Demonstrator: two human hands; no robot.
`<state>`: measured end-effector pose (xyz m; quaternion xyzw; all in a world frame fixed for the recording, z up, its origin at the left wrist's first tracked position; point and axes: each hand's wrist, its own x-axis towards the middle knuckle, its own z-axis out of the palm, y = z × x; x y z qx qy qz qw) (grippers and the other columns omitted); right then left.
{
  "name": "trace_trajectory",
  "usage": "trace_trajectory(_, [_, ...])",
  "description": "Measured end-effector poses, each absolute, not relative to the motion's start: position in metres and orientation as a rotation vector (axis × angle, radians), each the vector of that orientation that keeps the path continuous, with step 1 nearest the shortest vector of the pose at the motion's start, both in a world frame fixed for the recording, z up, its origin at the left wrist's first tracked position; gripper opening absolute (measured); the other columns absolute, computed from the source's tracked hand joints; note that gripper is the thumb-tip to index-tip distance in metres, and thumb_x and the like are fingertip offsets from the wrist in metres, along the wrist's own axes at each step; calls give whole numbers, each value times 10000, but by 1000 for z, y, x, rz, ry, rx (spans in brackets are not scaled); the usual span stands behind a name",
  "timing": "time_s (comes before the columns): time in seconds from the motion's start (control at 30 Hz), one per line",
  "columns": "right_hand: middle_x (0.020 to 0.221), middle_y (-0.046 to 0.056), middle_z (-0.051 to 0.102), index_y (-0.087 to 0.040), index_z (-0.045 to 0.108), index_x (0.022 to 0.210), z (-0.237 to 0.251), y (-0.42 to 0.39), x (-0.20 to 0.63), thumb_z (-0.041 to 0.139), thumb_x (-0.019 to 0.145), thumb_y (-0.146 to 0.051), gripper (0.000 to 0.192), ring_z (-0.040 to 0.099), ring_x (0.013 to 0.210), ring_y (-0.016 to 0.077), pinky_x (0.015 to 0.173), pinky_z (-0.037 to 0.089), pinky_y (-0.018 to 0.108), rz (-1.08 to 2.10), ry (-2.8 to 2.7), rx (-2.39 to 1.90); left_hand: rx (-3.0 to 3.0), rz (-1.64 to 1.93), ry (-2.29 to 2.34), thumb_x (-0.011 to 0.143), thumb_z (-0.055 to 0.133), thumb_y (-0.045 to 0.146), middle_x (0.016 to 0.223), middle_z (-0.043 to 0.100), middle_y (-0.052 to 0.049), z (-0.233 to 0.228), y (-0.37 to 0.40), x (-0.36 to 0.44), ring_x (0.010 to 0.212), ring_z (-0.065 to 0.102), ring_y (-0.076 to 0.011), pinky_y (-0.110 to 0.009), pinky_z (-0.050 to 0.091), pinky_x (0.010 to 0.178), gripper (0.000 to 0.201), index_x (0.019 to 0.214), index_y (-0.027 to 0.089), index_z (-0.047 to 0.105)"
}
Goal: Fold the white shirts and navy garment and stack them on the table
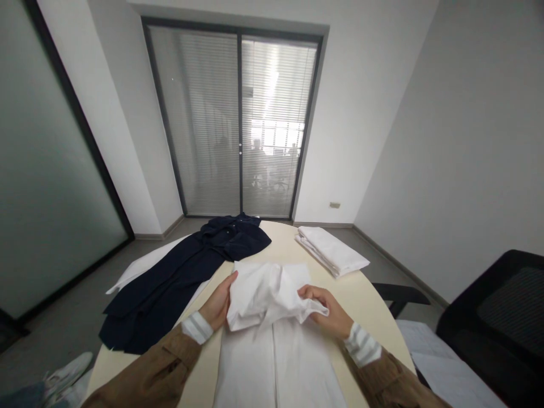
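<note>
Apparently both hands (272, 309) on white shirt (272, 323).

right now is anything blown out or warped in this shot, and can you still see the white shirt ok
Head view: daylight through the blinds blows out that patch of window. Wide-angle distortion bows the walls and door frame outward. The white shirt reads low in contrast against the pale table, but its folds show between the left hand and right hand. The dark garment loses detail.
</note>
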<state>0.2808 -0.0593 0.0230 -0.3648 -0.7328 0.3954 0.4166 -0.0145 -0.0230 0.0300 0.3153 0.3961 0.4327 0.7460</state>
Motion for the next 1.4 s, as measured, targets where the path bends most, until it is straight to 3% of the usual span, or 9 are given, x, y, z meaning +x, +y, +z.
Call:
trace_trajectory(0.2, [864,118,735,-167,654,696,30,-65,294,575,831,-619,478,668,837,256,799,502,371,1346,-1996,-880,717,917,929,853,596,418,1005,761,-161,13,-9,-18,963,723,-307,-396,575,848,418,1122,109,680])
trace_trajectory(0.3, [1098,142,712,-171,731,1015,34,-60,300,524,854,-649,545,660,936,278,757,532,368,1178,-1894,-1026,780,957,934,776,668,271,978,765,-150,12,-9,-22,928,728,-293,-367,581,794,332,1060,102,690])
trace_trajectory(0.4, [1214,125,645,-230,610,1266,28,-49,300,534,857,-625,574,648,824,210,605,535,296,947,-1566,-1313,850,959,966,714,676,176,928,772,-119,11,-11,-24,874,732,-272,-322,576,724,296,1000,105,698])
trace_trajectory(0.63, [850,0,622,-257,472,1387,2,-6,292,549,854,-611,644,555,559,121,480,462,239,907,-1411,-1454,737,983,973,908,546,373,941,769,-144,8,2,-20,888,734,-282,-383,576,808,334,1079,124,689])
trace_trajectory(0.73, [844,12,654,-212,533,1348,-8,11,288,573,853,-548,599,601,653,143,582,508,267,976,-1461,-1381,774,1021,1021,901,592,370,949,767,-143,6,14,-15,871,738,-281,-388,577,808,334,1118,127,666])
trace_trajectory(0.83, [1061,74,692,-182,620,1248,-12,27,285,634,805,-448,516,653,871,192,753,549,327,970,-1490,-1294,810,1080,1026,883,639,336,979,764,-131,10,27,-9,881,735,-274,-387,577,802,383,1210,138,616])
trace_trajectory(1.0, [1274,102,640,-220,495,1386,-13,50,286,594,817,-367,596,648,1053,227,888,540,393,969,-1425,-1143,873,1182,916,877,623,299,1088,744,-98,18,42,0,953,720,-256,-376,559,854,491,1351,216,525])
trace_trajectory(1.13, [1360,126,582,-198,471,1395,-20,59,290,634,775,-337,656,600,1169,232,972,498,402,918,-1461,-1189,1019,1110,1075,850,640,310,1044,750,-110,8,47,-2,925,720,-260,-363,562,817,415,1241,176,603])
trace_trajectory(1.4, [977,100,722,-228,335,1499,-5,31,299,660,818,-453,788,693,773,241,697,562,397,990,-1450,-1514,1145,1068,1404,688,779,301,992,750,-121,-5,35,-34,985,696,-319,-346,542,796,394,1029,147,656])
